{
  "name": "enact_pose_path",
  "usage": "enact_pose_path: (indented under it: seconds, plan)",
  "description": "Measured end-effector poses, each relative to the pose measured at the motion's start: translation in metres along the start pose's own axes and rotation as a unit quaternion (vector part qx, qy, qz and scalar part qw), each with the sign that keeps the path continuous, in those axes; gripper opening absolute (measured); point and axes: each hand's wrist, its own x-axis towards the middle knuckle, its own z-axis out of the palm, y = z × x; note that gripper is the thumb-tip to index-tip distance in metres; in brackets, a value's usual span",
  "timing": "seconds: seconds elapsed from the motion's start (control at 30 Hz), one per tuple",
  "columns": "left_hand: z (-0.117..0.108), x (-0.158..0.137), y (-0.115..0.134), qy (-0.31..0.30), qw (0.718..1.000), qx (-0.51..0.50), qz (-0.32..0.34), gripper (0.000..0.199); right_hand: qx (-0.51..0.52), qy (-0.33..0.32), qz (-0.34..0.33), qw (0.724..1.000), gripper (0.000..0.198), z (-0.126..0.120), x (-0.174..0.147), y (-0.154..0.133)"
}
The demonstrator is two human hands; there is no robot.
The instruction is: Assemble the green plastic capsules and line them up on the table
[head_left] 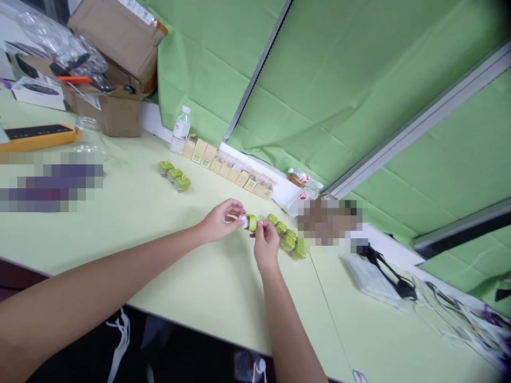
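head view: left hand [222, 220] and right hand [266, 243] pinch a green-and-white piece [251, 222]; open cardboard box [120, 116] holds an orange item [74, 80].

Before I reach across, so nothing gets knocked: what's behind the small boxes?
A white panel and, beyond it, green cloth show behind the boxes. The boxes cover whatever lies low, right behind them.

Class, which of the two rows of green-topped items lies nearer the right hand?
The right row, close beside the right hand; the left row sits farther off, near the upright tabletop bottle.
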Motion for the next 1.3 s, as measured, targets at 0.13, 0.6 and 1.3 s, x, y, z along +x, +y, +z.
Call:
enact_pose_path:
  seconds: [0.13, 0.6, 1.3]
  plan:
    - [0.000, 0.002, 0.003, 0.031, 0.998, -0.032, -0.046, 0.046, 0.016, -0.002, -0.007, 1.000, 0.028, 0.002, -0.001, -0.002]
    - [-0.002, 0.001, 0.008, 0.027, 0.994, -0.043, -0.092, 0.041, 0.022, 0.006, -0.024, 0.999, 0.027, 0.002, -0.002, -0.005]
    - [0.000, 0.000, 0.009, 0.042, 0.992, -0.068, -0.098, 0.043, 0.016, 0.002, -0.030, 0.999, 0.029, 0.005, -0.004, -0.002]
